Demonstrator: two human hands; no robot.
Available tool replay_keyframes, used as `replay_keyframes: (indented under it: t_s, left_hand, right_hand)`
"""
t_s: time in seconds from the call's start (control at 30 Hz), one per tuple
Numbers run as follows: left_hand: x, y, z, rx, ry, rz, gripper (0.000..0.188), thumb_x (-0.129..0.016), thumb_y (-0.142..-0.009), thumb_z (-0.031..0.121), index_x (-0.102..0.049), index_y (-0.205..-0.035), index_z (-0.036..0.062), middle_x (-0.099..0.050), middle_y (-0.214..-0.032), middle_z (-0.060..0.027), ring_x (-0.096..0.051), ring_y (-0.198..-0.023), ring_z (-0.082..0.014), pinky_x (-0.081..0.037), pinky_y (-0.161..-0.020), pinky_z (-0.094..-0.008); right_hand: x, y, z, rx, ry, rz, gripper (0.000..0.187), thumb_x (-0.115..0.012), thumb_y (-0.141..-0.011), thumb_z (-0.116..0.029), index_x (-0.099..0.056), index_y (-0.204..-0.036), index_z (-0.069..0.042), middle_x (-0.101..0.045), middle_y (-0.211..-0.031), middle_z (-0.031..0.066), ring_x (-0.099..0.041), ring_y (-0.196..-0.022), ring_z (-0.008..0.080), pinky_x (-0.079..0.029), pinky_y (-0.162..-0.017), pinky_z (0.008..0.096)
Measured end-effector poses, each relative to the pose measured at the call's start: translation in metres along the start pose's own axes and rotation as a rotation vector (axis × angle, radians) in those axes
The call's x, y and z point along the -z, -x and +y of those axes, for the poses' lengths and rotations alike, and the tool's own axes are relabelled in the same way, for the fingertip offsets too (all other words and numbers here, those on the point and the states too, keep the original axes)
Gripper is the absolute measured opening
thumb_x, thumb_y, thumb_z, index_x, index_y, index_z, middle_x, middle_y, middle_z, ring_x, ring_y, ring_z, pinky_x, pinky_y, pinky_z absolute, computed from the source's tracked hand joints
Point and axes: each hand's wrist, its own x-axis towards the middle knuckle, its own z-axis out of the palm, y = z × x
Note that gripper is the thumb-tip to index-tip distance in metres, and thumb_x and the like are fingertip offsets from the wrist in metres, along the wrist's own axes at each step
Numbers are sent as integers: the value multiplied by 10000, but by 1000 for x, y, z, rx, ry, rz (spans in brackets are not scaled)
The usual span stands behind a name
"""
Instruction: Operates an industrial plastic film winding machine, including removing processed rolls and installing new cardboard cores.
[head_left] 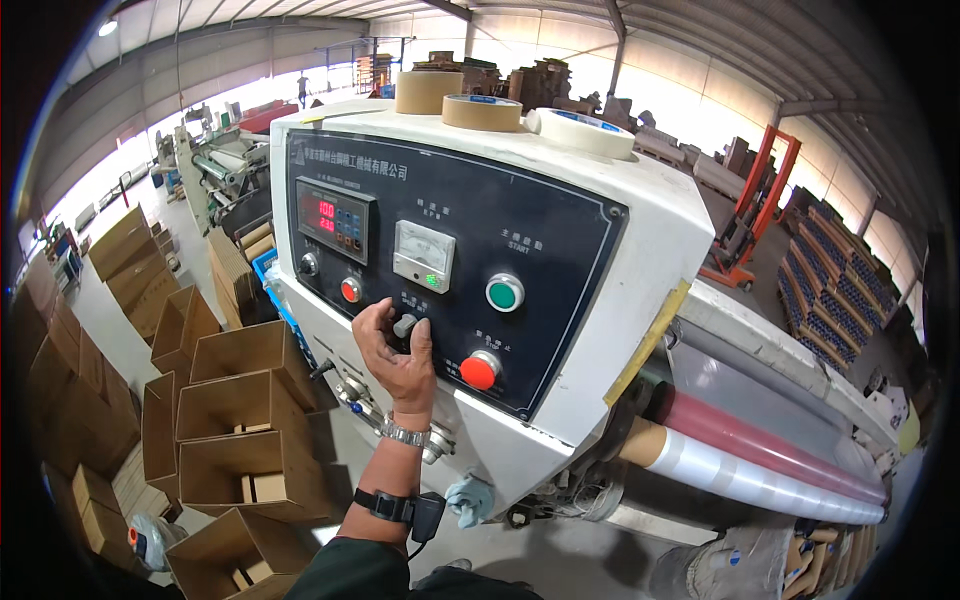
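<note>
My left hand (396, 360) reaches up to the dark control panel (455, 200) on the front of a white machine. Its fingers and thumb close around a small grey knob (404, 325) below a square analog meter (424, 256). A red emergency button (479, 371) sits to the right of the hand, with a green button (504, 293) above it. Up and left of the hand are a small red button (351, 290) and a digital display (336, 219) with lit red digits. A metal watch (404, 432) circles my wrist. My right hand is out of view.
Rolls of tape (481, 112) rest on top of the machine. Open cardboard boxes (240, 405) stand at the left. A white film roll (750, 480) and a red roller (740, 432) extend to the right. An orange lift (755, 215) stands behind.
</note>
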Motion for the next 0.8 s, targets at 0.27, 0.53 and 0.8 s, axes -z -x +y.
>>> replay_keyframes:
  t_s: [0.27,0.53,0.8]
  left_hand:
    - [-2,1,-2,29,57,-3,407,-692,-825,146,-508,-1166,23,-479,-1104,-65,-496,-978,-164,-415,-861,-289]
    - [-1,1,-2,34,49,-17,378,-667,-849,157,-506,-1161,18,-471,-1108,-63,-490,-971,-160,-407,-859,-283]
    - [-3,0,0,31,56,-13,381,-668,-848,154,-504,-1165,20,-474,-1111,-65,-493,-975,-159,-405,-865,-282]
  right_hand:
    - [0,-7,-17,-2,20,-7,316,-584,-850,-211,-628,-1107,-33,-655,-1074,136,-648,-949,261,-495,-880,408]
    - [-1,-8,-18,-7,14,-4,319,-584,-852,-210,-623,-1113,-31,-653,-1077,140,-648,-949,262,-498,-876,405]
    - [1,-9,-16,-6,17,-2,323,-584,-853,-209,-619,-1118,-28,-652,-1079,144,-649,-949,264,-501,-873,403]
